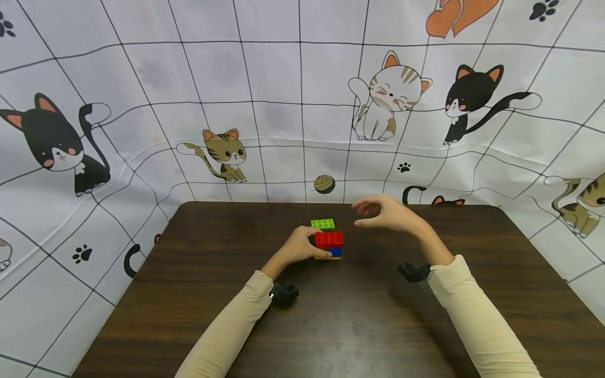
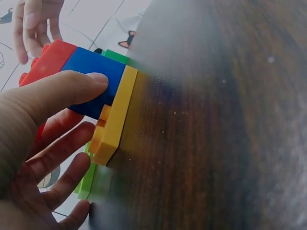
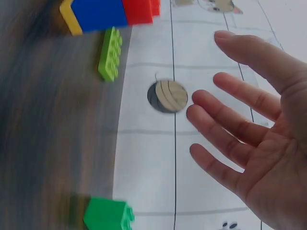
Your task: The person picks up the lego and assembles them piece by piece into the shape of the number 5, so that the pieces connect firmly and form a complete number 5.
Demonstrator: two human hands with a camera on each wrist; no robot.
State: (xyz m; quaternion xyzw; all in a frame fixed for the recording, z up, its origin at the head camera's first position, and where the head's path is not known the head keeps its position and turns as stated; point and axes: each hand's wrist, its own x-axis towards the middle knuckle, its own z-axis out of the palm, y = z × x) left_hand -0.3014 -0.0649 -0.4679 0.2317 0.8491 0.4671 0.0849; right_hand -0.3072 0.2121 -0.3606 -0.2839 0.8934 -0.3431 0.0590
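My left hand [image 1: 298, 245] grips a stack of toy building bricks, its thumb pressed on the blue brick [image 2: 103, 67]. A red brick [image 1: 329, 240] sits on top of the blue one, and a thin yellow brick [image 2: 120, 120] is at the bottom, against the table. Just behind the stack lies a flat lime-green brick [image 1: 323, 224]. To the right, my right hand [image 1: 391, 212] is raised over the table's far side, fingers apart and holding nothing. A darker green brick [image 3: 106, 214] shows in the right wrist view; the head view does not show it.
The dark wooden table [image 1: 227, 310] reaches back to a white curtain [image 1: 279, 121] with a grid and cartoon cats. Black bands [image 1: 283, 294] are worn on both wrists, below cream sleeves [image 1: 482, 315].
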